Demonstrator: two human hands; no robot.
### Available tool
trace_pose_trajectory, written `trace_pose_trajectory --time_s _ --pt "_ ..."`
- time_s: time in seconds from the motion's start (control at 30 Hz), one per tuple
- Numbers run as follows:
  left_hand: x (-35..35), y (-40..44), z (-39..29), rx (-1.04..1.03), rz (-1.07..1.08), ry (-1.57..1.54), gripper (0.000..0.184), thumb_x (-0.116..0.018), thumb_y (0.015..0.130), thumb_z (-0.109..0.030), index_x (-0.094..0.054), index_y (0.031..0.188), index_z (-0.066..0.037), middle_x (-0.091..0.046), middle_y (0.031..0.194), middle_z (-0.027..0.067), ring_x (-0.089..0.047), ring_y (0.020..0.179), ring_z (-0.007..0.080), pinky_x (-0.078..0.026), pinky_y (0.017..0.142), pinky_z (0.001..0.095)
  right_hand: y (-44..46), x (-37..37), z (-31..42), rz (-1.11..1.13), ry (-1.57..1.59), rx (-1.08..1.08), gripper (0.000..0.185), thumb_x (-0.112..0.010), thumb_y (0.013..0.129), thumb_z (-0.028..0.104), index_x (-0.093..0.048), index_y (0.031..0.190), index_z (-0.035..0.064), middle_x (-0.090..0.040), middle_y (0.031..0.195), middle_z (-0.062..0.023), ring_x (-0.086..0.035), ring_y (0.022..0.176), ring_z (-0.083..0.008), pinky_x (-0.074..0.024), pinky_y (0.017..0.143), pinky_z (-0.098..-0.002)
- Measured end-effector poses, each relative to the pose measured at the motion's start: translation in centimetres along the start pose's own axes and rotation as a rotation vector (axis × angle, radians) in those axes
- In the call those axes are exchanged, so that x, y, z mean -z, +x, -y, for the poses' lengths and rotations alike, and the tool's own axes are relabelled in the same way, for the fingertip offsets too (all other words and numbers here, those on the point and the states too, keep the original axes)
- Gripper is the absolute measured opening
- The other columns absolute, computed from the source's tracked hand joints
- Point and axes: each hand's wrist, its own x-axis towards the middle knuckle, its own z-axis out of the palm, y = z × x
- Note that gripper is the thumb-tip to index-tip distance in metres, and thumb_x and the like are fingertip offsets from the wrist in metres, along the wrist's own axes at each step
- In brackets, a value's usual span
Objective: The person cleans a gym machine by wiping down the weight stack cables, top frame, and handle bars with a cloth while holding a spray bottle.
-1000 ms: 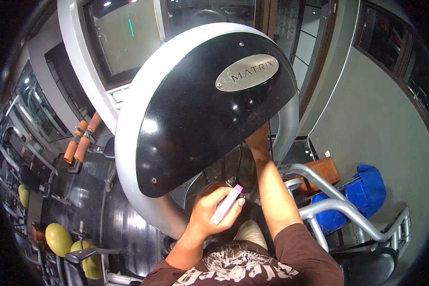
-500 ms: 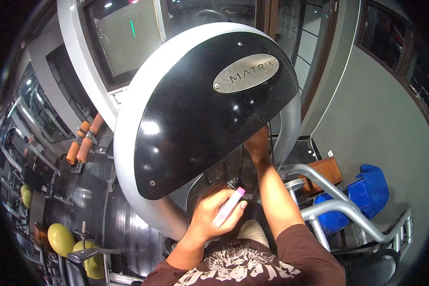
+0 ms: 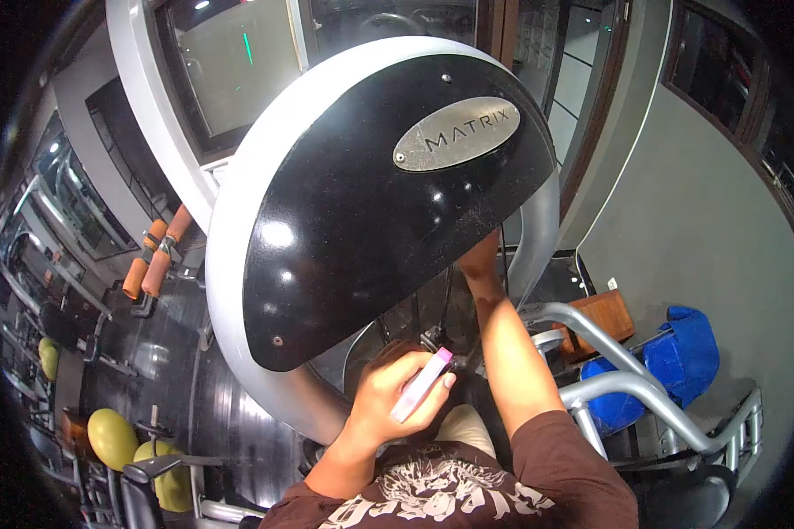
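My left hand (image 3: 382, 398) is closed around a slim whitish bottle (image 3: 420, 389) with a pink cap, held at a slant with the cap pointing up and right. Just beyond it stands a gym machine with a black panel (image 3: 353, 203) in a silver frame, bearing an oval MATRIX plate (image 3: 456, 134). My right arm reaches in under the panel's lower edge. Of my right hand (image 3: 480, 256) only the back part near the wrist shows; its fingers are hidden behind the panel, so what they touch cannot be seen. Dark cables (image 3: 448, 295) run down beside it.
Silver tubes (image 3: 622, 383) curve along the right, near a blue cover (image 3: 684, 353) and a wooden box (image 3: 600, 324). To the left are orange foam rollers (image 3: 156, 260), yellow-green balls (image 3: 113, 441) and more gym equipment. A grey wall rises at the right.
The view has shifted slightly, so the panel sits a little higher and further left. My left hand keeps hold of the bottle, and my right hand stays behind the panel.
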Motion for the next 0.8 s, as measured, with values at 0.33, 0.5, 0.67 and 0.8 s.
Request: trace_pose_trajectory --time_s 0.33,0.5,0.67,0.8 --pt "0.3 -0.2 -0.2 0.000 -0.004 -0.030 0.021 -0.079 0.082 -0.007 -0.070 0.100 0.001 -0.067 0.077 0.0054 -0.062 0.065 0.0095 -0.049 0.060 0.0250 -7.6 -1.0 -2.2 0.117 -0.155 -0.401 0.036 -0.067 0.092 0.028 -0.060 0.118 0.0040 -0.071 0.101 -0.0237 -0.069 0.094 -0.0456 -0.0555 0.081 -0.0511" --pt "0.2 0.0 0.0 0.003 -0.017 -0.033 0.021 -0.079 0.082 -0.007 -0.070 0.100 0.001 -0.068 0.077 0.0051 -0.062 0.066 0.0092 -0.050 0.061 0.0246 0.2 1.5 2.7 -0.012 0.093 0.042 0.039 -0.073 0.084 0.016 -0.061 0.120 0.0054 -0.072 0.102 -0.0188 -0.068 0.094 -0.0412 -0.0554 0.080 -0.0453" --pt "0.2 -0.1 0.4 -0.049 -0.033 -0.010 0.020 -0.079 0.083 -0.007 -0.071 0.100 0.001 -0.067 0.076 0.0047 -0.062 0.065 0.0091 -0.049 0.060 0.0243 -7.8 -2.9 -4.4 0.126 -0.177 -0.255 0.042 -0.068 0.090 0.026 -0.052 0.125 0.0092 -0.072 0.103 -0.0207 -0.069 0.091 -0.0430 -0.0557 0.080 -0.0480" --pt "0.4 -0.1 -0.1 0.003 -0.023 -0.019 0.020 -0.079 0.083 -0.007 -0.070 0.100 0.002 -0.067 0.076 0.0051 -0.062 0.066 0.0091 -0.050 0.061 0.0244 -10.7 -1.0 -1.6 0.290 -0.306 -0.612 0.043 -0.060 0.097 0.041 -0.051 0.125 0.0093 -0.071 0.105 -0.0208 -0.069 0.092 -0.0439 -0.0561 0.080 -0.0516"
